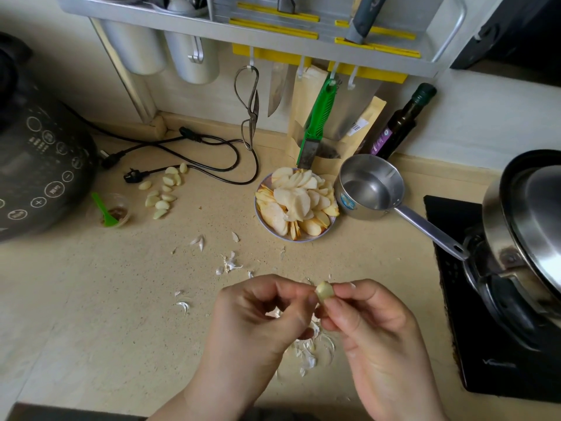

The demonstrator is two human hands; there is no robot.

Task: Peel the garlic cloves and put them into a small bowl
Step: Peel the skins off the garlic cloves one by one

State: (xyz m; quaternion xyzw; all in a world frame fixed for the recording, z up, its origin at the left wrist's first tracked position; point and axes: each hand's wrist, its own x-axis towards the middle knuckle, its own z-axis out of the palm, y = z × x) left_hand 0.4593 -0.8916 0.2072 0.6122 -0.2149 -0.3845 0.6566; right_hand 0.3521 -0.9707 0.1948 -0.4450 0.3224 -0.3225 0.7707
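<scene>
A pale garlic clove (324,291) is pinched between the fingertips of my right hand (370,332) and touched by the fingertips of my left hand (261,314), above the beige counter (106,314). Several peeled cloves (162,192) lie loose on the counter at the far left. Papery garlic skins (309,350) lie under my hands, and more skins (230,262) are scattered just beyond them. A small clear plastic cup (113,211) with a green spoon stands near the cloves.
A plate of sliced fruit (296,205) sits mid-counter beside a steel saucepan (368,189) holding water. A black cooker (39,165) and its cables are at the left. A stove with a lidded pot (522,238) is at the right. A rack with knives and scissors hangs behind.
</scene>
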